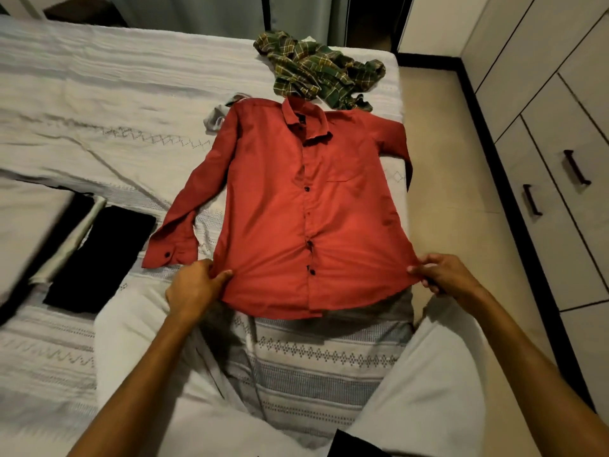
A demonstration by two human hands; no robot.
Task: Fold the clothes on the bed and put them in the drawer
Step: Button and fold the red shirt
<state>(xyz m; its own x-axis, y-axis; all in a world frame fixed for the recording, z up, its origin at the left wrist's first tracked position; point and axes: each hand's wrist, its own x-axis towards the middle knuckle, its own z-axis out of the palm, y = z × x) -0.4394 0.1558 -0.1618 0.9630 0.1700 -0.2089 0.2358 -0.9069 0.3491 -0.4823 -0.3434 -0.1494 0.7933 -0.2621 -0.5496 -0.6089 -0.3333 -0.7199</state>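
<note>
Two bare forearms enter from the near edge, with no sleeves, watch, bracelet or ring visible on them. The left hand and the right hand are bare too, with short fingernails showing on the right one. Both legs are covered in plain white or very pale grey cloth, trousers or shorts, lying in soft folds: the left leg on the near left, the right leg on the near right. At the very near edge, just right of centre, a small dark patch of fabric shows; what garment it belongs to cannot be told.
</note>
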